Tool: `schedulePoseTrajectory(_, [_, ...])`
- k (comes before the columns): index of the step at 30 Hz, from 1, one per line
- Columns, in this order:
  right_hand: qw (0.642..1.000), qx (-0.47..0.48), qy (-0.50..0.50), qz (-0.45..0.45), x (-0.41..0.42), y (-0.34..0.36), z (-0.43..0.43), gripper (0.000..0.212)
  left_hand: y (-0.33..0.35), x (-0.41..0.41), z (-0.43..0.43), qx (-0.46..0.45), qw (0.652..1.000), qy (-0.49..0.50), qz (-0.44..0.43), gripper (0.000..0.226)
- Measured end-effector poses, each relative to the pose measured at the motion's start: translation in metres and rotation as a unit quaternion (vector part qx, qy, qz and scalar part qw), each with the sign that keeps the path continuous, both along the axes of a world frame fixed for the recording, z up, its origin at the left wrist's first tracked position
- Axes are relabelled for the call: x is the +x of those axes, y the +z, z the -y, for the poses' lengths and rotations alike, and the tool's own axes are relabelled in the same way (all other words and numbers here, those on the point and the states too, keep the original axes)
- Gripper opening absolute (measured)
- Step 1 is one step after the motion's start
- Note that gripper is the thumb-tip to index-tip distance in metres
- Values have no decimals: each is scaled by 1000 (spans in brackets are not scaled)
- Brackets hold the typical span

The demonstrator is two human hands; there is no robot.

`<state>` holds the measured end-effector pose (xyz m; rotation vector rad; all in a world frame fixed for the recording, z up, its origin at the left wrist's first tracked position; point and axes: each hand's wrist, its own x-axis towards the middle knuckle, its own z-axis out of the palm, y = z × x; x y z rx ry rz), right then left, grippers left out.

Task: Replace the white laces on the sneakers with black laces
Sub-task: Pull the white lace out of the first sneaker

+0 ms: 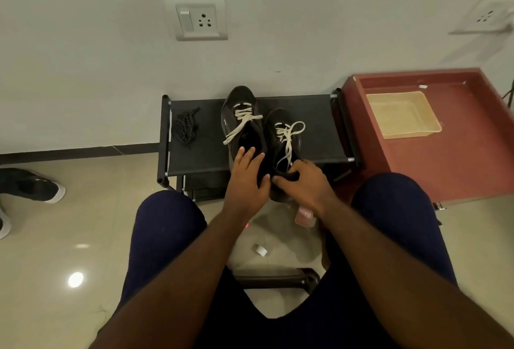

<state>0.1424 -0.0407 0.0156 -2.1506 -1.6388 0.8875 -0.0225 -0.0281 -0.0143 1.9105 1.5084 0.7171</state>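
- L sneaker (241, 128) & R sneaker (271, 133), both black, are being carried side by side on top of a black shoe rack (319, 126), toes twd the wall.
- White laces (243, 121) are being kept threaded in both; ends are hanging loose over the uppers.
- L hand (246, 179) is being laid flat over the heel end of L sneaker, fingers straight & slightly spread, nothing pinched.
- Heel collar of R sneaker is being gripped by R hand (304, 184), fingers curled over the rim; the heel end is being held out past the rack's near edge.
- Black laces (185, 127) are being left in a loose bundle on the rack's left part, well apart from both sneakers & hands.
- Beige tray (402, 115) is being held in a red-brown unit (459, 159) just right of the rack.
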Motion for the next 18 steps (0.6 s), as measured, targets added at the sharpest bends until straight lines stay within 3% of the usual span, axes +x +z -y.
schedulePoseTrajectory(3, [998, 13, -52, -37, -5, 7, -5, 47, -4, -7, 0, 45, 999, -4, -8, 33])
schedulePoseTrajectory(7, [995, 20, -71, -62, -5, 6, 0, 46, 7, 0, -8, 94, 993, 61, 23, 17])
schedulePoseTrajectory(12, [997, 26, -44, -58, 5, -3, 3, 32, 20, 30, -14, 29, 999, -9, -15, 21])
schedulePoseTrajectory(18, [994, 28, -64, -88, 19, -8, 4, 20, 26, 56, -18, -20, 998, 41, -37, 27])
